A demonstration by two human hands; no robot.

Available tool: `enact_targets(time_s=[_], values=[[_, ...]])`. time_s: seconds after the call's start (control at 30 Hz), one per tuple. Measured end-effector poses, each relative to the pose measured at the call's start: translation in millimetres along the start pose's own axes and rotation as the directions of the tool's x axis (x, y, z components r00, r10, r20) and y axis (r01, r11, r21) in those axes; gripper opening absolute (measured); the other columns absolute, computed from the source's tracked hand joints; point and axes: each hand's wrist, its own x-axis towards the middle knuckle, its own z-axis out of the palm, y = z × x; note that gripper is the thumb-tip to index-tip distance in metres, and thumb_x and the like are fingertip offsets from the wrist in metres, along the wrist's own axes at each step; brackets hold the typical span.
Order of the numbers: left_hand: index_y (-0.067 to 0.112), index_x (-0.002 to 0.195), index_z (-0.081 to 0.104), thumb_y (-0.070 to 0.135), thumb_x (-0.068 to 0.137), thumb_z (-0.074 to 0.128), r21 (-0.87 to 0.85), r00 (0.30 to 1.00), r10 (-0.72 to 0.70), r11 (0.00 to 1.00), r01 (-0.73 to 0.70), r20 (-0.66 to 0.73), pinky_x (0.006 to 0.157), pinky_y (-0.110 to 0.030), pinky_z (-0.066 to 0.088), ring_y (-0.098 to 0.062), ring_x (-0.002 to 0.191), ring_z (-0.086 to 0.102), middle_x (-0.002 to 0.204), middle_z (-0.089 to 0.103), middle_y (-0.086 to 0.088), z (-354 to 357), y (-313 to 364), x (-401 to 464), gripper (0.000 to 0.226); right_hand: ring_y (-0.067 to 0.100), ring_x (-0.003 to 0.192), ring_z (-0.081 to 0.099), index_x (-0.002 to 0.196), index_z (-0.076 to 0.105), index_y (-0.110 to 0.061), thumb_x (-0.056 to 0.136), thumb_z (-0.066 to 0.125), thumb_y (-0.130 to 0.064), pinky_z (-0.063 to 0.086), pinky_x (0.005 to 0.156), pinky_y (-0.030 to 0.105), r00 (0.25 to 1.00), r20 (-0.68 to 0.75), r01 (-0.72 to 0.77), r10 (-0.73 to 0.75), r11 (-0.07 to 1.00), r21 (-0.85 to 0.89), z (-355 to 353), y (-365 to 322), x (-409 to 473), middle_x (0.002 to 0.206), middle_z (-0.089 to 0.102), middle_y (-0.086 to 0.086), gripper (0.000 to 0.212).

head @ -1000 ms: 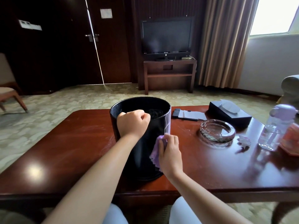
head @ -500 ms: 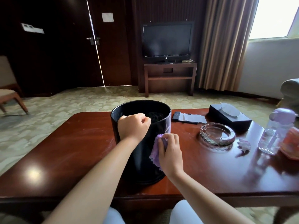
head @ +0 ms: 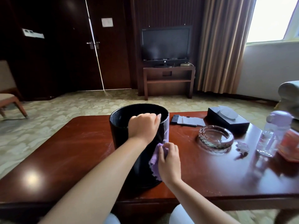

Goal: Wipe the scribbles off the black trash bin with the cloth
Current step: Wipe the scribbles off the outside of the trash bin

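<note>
The black trash bin (head: 123,136) stands upright on the red-brown table (head: 77,151), right in front of me. My left hand (head: 143,126) grips the bin's near rim, fingers curled over the edge into the opening. My right hand (head: 169,162) holds a bunched purple cloth (head: 155,160) and presses it against the lower right side of the bin. Faint light streaks show on the bin's right wall (head: 166,133) above the cloth. The bin's front face is mostly hidden behind my arms.
To the bin's right on the table are a glass ashtray (head: 216,137), a black tissue box (head: 228,119), a notepad with a pen (head: 187,122), a clear bottle with a lilac cap (head: 271,135) and an orange packet (head: 289,146). A TV stand (head: 169,81) stands beyond.
My right hand has slid the cloth down the bin's side, from near the rim to the lower wall. My left hand keeps its grip on the rim.
</note>
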Motion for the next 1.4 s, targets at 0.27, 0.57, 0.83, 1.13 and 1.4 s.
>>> enact_targets(time_s=[0.27,0.57,0.83,1.13,1.4], values=[[0.02,0.079,0.054,0.045,0.1,0.024,-0.06,0.885,-0.101,0.988,0.144,0.455,0.071,-0.031,0.036,-0.03,0.098,0.058,0.105,0.064,-0.009,-3.1,17.1,22.6,0.044,-0.015,0.081,0.039,0.103,0.053,-0.007,0.096,0.048,-0.02,0.03,0.07,-0.003,0.984,-0.175,0.066,-0.046,0.992,0.109,-4.7,-16.7,38.3,0.103,0.045,0.003,0.015],[0.021,0.071,0.05,0.044,0.099,0.03,-0.005,0.938,-0.025,1.0,0.029,0.346,0.067,-0.029,0.033,-0.029,0.094,0.06,0.098,0.067,-0.006,-3.5,13.8,13.3,0.042,-0.011,0.083,0.045,0.096,0.056,-0.011,0.094,0.053,-0.019,0.033,0.071,0.0,0.989,-0.123,0.096,-0.082,0.989,0.109,-11.9,-8.3,34.5,0.098,0.049,0.0,0.009],[0.019,0.056,0.035,0.04,0.1,0.026,-0.102,0.901,-0.082,0.985,0.138,0.427,0.068,-0.03,0.032,-0.029,0.089,0.058,0.088,0.064,-0.006,-13.4,15.0,10.9,0.05,-0.013,0.087,0.046,0.097,0.057,-0.008,0.092,0.058,-0.016,0.034,0.073,0.001,0.987,-0.121,0.119,-0.108,0.989,0.09,0.7,11.6,3.9,0.099,0.051,0.0,0.01],[0.012,0.09,0.067,0.048,0.099,0.018,-0.161,0.877,-0.187,0.945,0.283,0.443,0.079,-0.034,0.039,-0.033,0.101,0.057,0.104,0.067,-0.01,-15.2,13.7,12.1,0.062,-0.017,0.087,0.045,0.098,0.061,-0.01,0.091,0.059,-0.017,0.031,0.075,-0.002,0.951,-0.248,0.227,-0.185,0.962,0.154,-28.1,-41.5,51.3,0.1,0.05,-0.004,0.01],[0.012,0.084,0.068,0.051,0.098,0.016,-0.211,0.876,-0.23,0.916,0.342,0.424,0.082,-0.037,0.045,-0.032,0.094,0.059,0.096,0.068,-0.01,-12.6,11.2,12.0,0.067,-0.014,0.085,0.046,0.099,0.063,-0.01,0.09,0.061,-0.013,0.031,0.074,-0.004,0.961,-0.174,0.227,-0.217,0.973,0.044,-21.1,-11.6,16.8,0.103,0.055,0.003,0.011]])
